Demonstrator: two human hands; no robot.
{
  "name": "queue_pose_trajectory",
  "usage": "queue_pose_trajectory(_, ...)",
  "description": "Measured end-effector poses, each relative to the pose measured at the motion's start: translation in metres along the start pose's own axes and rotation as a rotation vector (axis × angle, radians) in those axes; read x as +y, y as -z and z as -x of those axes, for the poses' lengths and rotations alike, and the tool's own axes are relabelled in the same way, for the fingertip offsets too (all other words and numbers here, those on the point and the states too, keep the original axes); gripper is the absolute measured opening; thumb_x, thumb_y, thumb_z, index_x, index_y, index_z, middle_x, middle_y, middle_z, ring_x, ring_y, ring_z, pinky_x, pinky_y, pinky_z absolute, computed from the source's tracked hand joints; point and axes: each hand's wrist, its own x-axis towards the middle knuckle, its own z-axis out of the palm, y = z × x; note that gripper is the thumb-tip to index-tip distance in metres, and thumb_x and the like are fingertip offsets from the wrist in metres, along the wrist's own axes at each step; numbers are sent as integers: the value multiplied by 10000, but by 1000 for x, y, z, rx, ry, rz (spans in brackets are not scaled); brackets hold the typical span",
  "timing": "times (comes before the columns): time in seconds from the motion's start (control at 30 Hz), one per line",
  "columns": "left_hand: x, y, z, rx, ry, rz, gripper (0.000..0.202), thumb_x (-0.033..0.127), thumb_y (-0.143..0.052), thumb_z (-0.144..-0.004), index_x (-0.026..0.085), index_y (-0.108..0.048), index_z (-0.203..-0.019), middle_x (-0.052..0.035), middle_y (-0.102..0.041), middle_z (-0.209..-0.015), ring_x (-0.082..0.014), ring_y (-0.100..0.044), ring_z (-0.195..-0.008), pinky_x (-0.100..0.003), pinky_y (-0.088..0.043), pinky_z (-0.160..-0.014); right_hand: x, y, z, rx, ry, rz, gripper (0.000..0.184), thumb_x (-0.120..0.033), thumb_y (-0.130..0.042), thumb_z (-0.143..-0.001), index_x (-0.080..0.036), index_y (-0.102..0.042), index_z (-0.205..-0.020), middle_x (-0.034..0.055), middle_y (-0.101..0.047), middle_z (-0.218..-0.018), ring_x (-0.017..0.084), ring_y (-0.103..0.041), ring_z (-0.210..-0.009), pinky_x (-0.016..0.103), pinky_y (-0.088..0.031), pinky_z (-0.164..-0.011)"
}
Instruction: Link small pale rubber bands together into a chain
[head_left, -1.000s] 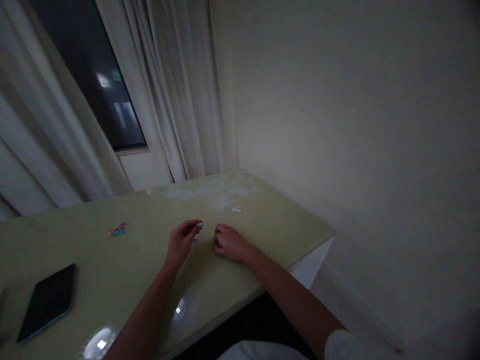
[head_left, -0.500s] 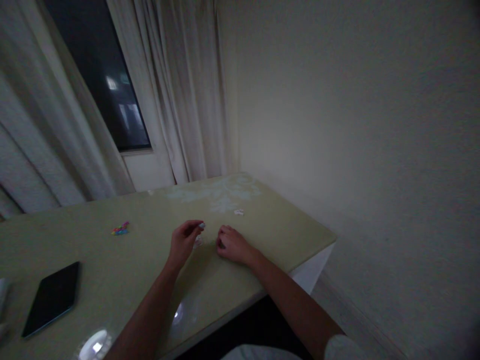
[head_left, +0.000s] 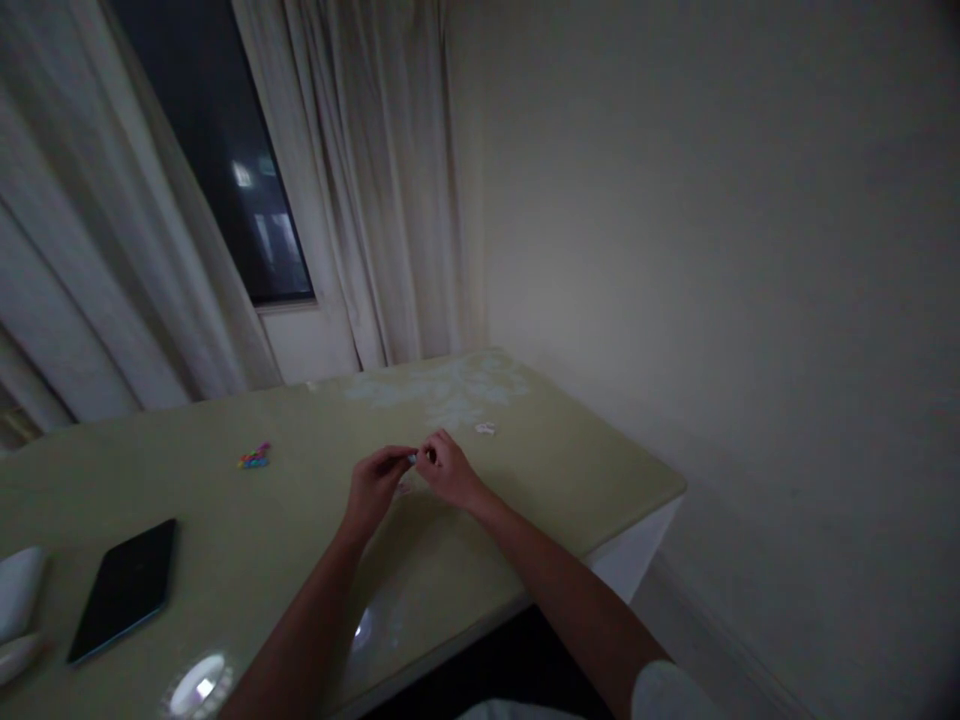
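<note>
My left hand [head_left: 373, 490] pinches a small pale-blue piece [head_left: 412, 458] between thumb and fingers, a little above the table. My right hand [head_left: 450, 472] is closed, its fingertips brought up against the right end of that piece. Whether it holds something of its own is hidden by the fingers. Under the hands, partly covered by my left fingers, lies a small cluster of whitish-pink bits [head_left: 405, 487]. Farther back on the table is another small group of white pieces [head_left: 486, 428].
The glossy yellow-green table [head_left: 315, 560] meets the wall on the right. A small heap of bright coloured pieces [head_left: 255, 457] lies left of my hands. Beyond it are a black tablet [head_left: 126, 590] and a white object [head_left: 19, 592]. Curtains [head_left: 375, 200] hang behind.
My right hand has lifted from the table and moved left to meet the piece in my left hand. The left hand keeps its pinch. The whole view has shifted slightly.
</note>
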Motion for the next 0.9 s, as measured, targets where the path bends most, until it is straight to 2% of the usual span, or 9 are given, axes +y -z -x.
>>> queue_pose_trajectory(0.13, -3, -1, 1, -57, -2, -18, 290, 441, -781, -861, 162, -776, -942, -48, -806, -902, -192, -750, -825, -379, -605, -808, 7, -8, 14, 39, -33, -104, 155, -264, -518, -1004, -198, -543, -865, 3, -515, -901, 147, -537, -811, 254, -456, -722)
queue_pose_trajectory(0.23, -5, -4, 3, -75, 7, -18, 322, 472, -781, -874, 158, -757, -939, -36, -787, -887, -181, -739, -808, -374, -605, -789, 14, -7, 19, 33, -49, -137, 171, -315, -538, -1010, -194, -577, -896, 7, -552, -923, 147, -565, -824, 251, -469, -733)
queue_pose_trajectory(0.37, -4, -5, 2, -16, 49, -3, 377, 528, -788, -827, 172, -761, -948, -42, -777, -816, -188, -723, -714, -298, -587, -617, 19, -1, 16, 43, -91, -98, 158, -315, -566, -1017, -182, -636, -969, 23, -590, -965, 145, -588, -824, 249, -480, -733)
queue_pose_trajectory(0.43, -4, -3, 1, 43, 67, 5, 395, 543, -770, -826, 181, -762, -984, -53, -782, -829, -197, -724, -712, -282, -577, -581, 21, 3, 15, 53, -114, -41, 108, -267, -617, -990, -176, -672, -970, 32, -589, -979, 146, -579, -820, 263, -483, -762)
queue_pose_trajectory(0.5, -5, 0, 0, 104, 69, 11, 391, 540, -767, -821, 183, -757, -981, -60, -788, -860, -201, -731, -747, -294, -594, -637, 21, 7, 16, 37, -123, 28, 17, -185, -698, -917, -173, -710, -914, 33, -583, -962, 153, -568, -822, 284, -481, -803)
queue_pose_trajectory(0.6, -5, 2, -2, 163, 69, 16, 394, 525, -791, -789, 183, -754, -979, -66, -799, -882, -209, -748, -783, -324, -606, -733, 20, 11, 21, -43, -101, 119, 89, -97, -780, -804, -178, -754, -829, 35, -589, -943, 176, -579, -888, 306, -476, -883)
queue_pose_trajectory(0.7, -4, 3, -3, 175, 82, 14, 405, 507, -813, -762, 182, -770, -1000, -72, -812, -875, -219, -757, -766, -334, -607, -726, 17, 13, 23, -120, -78, 200, 97, -95, -797, -781, -186, -785, -813, 47, -611, -965, 198, -587, -962, 321, -462, -943)
queue_pose_trajectory(0.9, -4, 4, -4, 180, 91, 13, 357, 483, -814, -747, 186, -802, -945, -89, -833, -904, -230, -760, -788, -339, -606, -738, 18, 16, 23, -197, -71, 315, 52, -139, -800, -786, -178, -801, -821, 66, -633, -989, 211, -585, -985, 322, -450, -941)
